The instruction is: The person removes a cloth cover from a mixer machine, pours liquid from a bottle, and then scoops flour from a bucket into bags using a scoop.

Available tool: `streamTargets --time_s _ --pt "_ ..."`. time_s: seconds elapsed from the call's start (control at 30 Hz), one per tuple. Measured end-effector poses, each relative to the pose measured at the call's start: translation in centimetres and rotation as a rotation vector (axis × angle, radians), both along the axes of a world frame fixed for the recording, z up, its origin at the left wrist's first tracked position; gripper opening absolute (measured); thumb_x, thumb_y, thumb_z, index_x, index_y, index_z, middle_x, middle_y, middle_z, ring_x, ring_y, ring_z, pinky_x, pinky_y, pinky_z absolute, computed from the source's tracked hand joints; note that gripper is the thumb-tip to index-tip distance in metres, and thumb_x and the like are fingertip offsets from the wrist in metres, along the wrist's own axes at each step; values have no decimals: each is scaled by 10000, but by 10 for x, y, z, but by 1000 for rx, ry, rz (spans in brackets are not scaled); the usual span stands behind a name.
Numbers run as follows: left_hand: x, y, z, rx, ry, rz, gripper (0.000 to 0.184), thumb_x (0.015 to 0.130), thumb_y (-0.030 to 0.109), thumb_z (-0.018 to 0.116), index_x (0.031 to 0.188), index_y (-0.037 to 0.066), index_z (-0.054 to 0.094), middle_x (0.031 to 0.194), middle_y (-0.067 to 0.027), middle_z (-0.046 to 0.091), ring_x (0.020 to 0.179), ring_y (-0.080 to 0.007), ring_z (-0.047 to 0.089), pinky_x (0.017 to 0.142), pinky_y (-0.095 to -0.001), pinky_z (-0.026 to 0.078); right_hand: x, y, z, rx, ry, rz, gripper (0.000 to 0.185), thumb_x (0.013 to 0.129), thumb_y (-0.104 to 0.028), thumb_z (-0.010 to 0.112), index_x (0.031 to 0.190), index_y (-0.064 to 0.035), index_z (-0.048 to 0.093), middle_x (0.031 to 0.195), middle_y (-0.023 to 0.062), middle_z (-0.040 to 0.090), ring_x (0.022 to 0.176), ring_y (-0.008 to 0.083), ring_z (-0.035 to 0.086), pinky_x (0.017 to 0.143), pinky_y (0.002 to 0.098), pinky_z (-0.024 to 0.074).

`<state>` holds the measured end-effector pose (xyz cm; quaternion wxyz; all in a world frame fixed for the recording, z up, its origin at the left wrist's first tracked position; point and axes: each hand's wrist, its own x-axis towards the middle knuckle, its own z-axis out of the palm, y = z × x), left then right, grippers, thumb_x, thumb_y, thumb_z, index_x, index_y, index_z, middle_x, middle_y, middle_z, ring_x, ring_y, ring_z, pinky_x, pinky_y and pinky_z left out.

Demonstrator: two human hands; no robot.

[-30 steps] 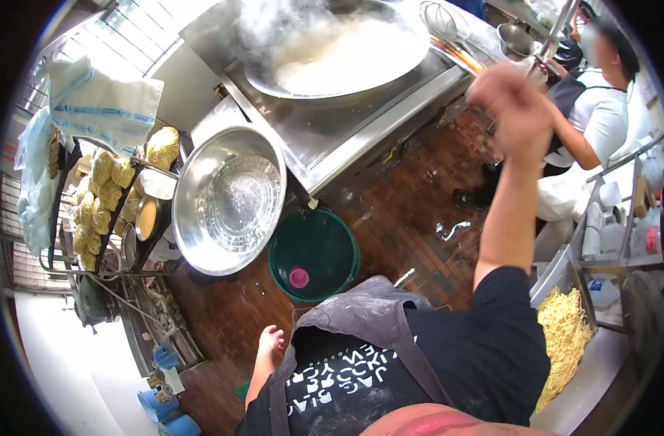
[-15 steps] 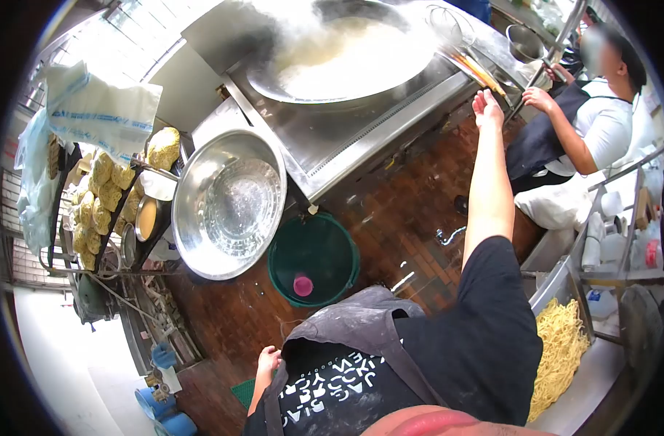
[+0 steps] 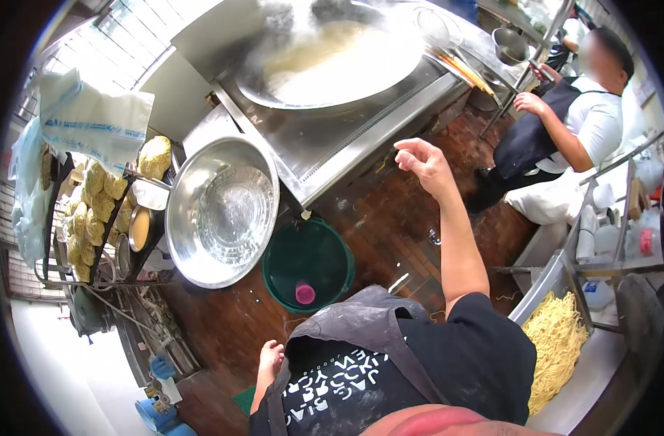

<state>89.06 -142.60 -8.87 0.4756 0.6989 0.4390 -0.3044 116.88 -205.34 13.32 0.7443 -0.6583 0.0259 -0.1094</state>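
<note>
My right hand hangs in the air over the brown floor, in front of the stove's metal edge. Its fingers are loosely bent, somewhat apart, and nothing is in them. Low at my side is my left hand, fingers slightly curled, partly hidden by my apron, with no object visible in it. Nearest to the right hand is the steel stove top. On it steams a large wok of pale liquid. Wooden-handled tools lie by the wok's right rim.
A big steel bowl stands left, beside a green tub holding a pink cup. Bagged noodles fill a rack at left. Loose yellow noodles lie in a bin at right. A co-worker stands beyond, holding a rail.
My right hand has drawn back toward me and left, away from the tool handles, and its fingers have bent. My left hand has barely moved. The co-worker stays by the rail.
</note>
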Motion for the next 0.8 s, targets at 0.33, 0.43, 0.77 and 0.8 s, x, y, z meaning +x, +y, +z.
streamTargets --time_s 0.33,0.43,0.77,0.8 --pt "19 -18 28 66 -68 -193 543 870 111 666 1360 42 444 1008 -101 653 627 -138 596 517 -301 481 -1 15 110 -170 -372 54 237 892 -91 680 1112 -9 645 912 12 623 850 78 577 788 217 464" --pt "11 -23 31 68 -15 -112 549 868 100 659 1365 31 436 988 -112 656 640 -151 598 534 -312 488 -4 23 107 -148 -346 98 245 896 -103 678 1115 0 640 914 32 631 857 97 585 801 232 471" --pt "-11 -5 -10 -40 -33 69 561 863 55 631 1378 17 412 953 -131 638 648 -179 588 555 -345 504 -6 55 82 -239 -189 232 228 894 -89 678 1099 3 644 896 35 644 851 99 603 793 238 493" --pt "-5 -11 3 -36 -17 87 557 865 60 633 1377 27 417 942 -125 638 643 -177 585 548 -343 500 -5 54 82 -219 -208 221 216 894 -88 676 1088 3 648 891 37 647 838 100 605 784 240 496"
